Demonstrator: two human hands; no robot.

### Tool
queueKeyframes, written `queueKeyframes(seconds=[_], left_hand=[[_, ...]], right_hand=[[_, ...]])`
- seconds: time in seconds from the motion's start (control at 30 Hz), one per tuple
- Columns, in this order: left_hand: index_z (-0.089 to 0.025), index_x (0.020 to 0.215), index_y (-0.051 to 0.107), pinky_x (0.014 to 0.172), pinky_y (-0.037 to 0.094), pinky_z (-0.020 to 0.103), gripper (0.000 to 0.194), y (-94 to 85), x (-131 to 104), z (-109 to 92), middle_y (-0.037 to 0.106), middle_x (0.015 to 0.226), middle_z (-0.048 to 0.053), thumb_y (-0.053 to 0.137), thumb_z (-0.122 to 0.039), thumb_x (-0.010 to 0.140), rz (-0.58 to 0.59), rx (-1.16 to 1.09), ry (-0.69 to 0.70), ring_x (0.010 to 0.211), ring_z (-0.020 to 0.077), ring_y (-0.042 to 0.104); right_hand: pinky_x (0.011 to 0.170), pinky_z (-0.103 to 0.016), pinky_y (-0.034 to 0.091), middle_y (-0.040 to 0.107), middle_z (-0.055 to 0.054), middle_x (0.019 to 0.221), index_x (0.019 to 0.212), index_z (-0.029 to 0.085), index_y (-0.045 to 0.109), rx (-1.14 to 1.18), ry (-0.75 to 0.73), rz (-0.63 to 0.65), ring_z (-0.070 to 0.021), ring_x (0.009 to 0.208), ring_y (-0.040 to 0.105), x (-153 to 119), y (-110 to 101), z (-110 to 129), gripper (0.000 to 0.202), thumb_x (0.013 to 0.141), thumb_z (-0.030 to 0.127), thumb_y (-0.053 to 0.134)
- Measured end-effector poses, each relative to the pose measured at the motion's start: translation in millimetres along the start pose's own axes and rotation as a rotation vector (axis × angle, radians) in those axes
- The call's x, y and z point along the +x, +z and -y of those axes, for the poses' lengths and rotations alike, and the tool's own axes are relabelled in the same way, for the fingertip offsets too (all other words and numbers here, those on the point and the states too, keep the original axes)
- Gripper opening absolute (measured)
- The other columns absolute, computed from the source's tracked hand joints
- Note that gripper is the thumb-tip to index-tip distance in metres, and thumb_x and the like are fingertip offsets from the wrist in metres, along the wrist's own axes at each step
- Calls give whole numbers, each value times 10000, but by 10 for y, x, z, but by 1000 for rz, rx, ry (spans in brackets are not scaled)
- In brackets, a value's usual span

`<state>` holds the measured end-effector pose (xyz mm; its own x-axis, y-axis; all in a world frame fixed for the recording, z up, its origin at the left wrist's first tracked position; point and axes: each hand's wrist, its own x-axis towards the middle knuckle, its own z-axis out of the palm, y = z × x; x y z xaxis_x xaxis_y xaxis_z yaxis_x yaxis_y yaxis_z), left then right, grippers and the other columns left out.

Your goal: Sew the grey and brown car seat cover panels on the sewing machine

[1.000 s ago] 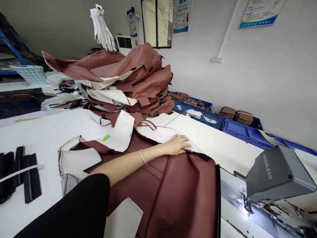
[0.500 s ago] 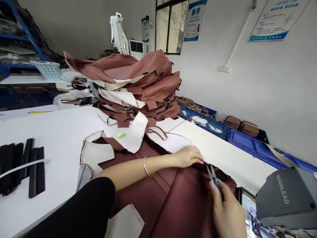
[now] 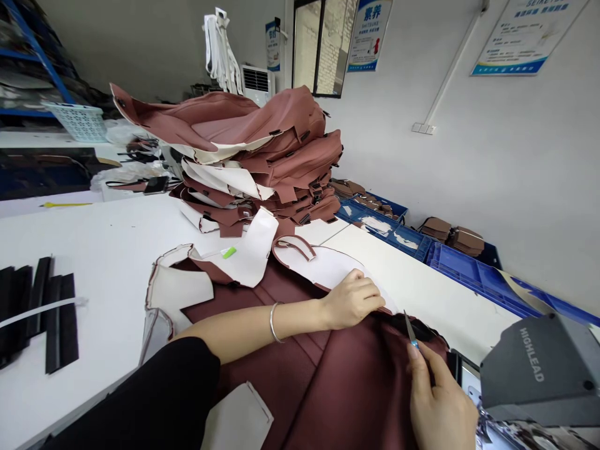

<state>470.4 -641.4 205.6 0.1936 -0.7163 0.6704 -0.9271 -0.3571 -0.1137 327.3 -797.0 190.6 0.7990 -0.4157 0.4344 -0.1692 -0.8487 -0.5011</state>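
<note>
A dark red sewn cover [image 3: 300, 362] with white backing lies spread over the table in front of me. My left hand [image 3: 356, 300] is closed on the cover's far seam edge, fingers curled over it. To its right, my right hand [image 3: 440, 394] grips small thread snips [image 3: 411, 331] with blue on the handle. The blades are together and point up and away, beside the black strip along the cover's edge. A white-backed flap with a green tag [image 3: 229, 252] lies beyond my left forearm.
A tall pile of reddish-brown covers [image 3: 281, 150] stands at the back. Black strips [image 3: 56, 319] lie at left on the white table [image 3: 117, 234]. A grey sewing machine head [image 3: 544, 369] is close at right. Blue crates [image 3: 473, 269] line the wall side.
The snips' blades have gone from spread to together, and my right hand has moved slightly right and down. My left hand stays on the edge, its fingers curled more tightly.
</note>
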Motion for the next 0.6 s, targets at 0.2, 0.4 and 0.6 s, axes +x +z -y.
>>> queueKeyframes(seconds=[0.2,0.4,0.6], left_hand=[[-146,774,578,582,285,309,181,59,-72,18,497,610,2,439,-170,888,-92,209,274,596,120,429],[-151,692,563,538,236,306,231,104,-86,-7,419,565,-13,461,-203,892,-146,273,380,547,111,387],[-147,656,533,533,219,306,214,85,-68,-28,416,567,-16,496,-172,865,-244,276,393,538,114,382]], right_hand=[[441,-311,479,690,-65,700,1018,213,682,-67,-56,168,-255,533,641,-65,-4,-273,622,822,708,360],[446,-309,489,690,-62,704,977,180,683,-131,-213,162,-242,511,638,-54,4,-301,617,865,669,324],[421,-291,482,696,-71,744,914,141,671,-194,-336,36,-222,522,646,-75,-45,-159,645,924,607,225]])
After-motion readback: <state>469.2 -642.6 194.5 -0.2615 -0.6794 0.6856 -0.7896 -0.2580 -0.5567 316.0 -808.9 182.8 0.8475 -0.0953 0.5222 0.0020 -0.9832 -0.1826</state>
